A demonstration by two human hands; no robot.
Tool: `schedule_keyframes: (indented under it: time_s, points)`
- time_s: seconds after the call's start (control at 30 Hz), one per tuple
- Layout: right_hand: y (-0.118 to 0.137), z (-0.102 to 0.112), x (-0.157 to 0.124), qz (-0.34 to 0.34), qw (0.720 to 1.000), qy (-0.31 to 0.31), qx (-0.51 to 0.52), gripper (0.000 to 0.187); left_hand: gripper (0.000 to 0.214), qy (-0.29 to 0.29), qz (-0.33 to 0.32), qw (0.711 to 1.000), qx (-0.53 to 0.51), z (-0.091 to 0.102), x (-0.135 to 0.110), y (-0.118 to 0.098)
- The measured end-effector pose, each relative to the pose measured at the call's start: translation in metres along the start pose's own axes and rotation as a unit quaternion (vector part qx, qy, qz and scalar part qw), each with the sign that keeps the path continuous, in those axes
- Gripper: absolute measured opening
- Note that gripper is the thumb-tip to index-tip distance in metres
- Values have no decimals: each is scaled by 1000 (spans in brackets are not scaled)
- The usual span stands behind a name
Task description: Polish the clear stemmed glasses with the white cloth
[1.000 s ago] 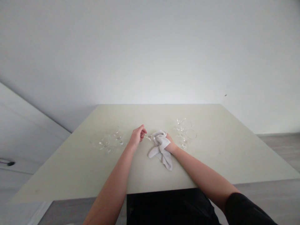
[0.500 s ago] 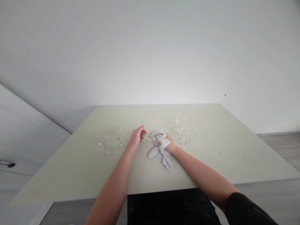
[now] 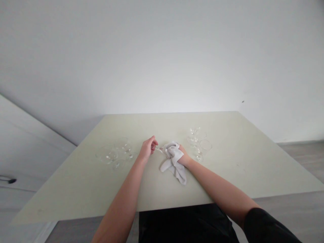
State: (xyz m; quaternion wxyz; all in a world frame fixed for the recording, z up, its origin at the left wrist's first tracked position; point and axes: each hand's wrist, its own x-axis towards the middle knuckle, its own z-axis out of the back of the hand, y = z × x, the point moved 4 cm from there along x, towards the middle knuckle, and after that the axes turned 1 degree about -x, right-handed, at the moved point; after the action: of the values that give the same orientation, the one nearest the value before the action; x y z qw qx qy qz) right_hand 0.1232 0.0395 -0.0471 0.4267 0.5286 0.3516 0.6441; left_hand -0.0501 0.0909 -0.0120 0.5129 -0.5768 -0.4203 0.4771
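Over the middle of the table, a clear wine glass point(image 3: 165, 150) lies sideways between my hands. My left hand point(image 3: 148, 147) is closed around its base end, with the stem showing to the right of my fingers. A light grey cloth point(image 3: 174, 158) wraps the bowl end, and its loose corners hang towards me. My right hand point(image 3: 184, 156) is closed on that cloth from the right side; its fingertips are hidden behind the folds.
Several clear stemmed glasses point(image 3: 111, 156) are grouped on the left of the pale table point(image 3: 162, 197). More clear glasses point(image 3: 205, 145) are at the right, close beside my right hand. A white wall point(image 3: 162, 67) rises behind the table's far edge.
Hardly anything differs. Both hands keep their hold on the glass and the cloth, and the view has tilted very slightly.
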Motion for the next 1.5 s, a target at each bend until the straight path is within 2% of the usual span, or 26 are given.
schedule_keyframes:
  time_s: [0.43, 0.7, 1.0, 1.23, 1.5]
  points:
    - [-2, 2, -1, 6, 999, 19, -27, 12, 49, 6, -14, 1000, 14, 2, 2, 1]
    - [-3, 2, 0, 68, 993, 44, -84, 8, 50, 8, -37, 999, 32, 2, 2, 0]
    - [-3, 2, -1, 47, 994, 35, -90, 17, 49, 8, -32, 999, 14, 2, 1, -1]
    - [-3, 1, -1, 11, 998, 20, -55, 25, 48, 5, -27, 999, 15, 2, 1, 0]
    - [-2, 1, -1, 16, 998, 25, -47, 26, 48, 1, -23, 1000, 21, 2, 2, 1]
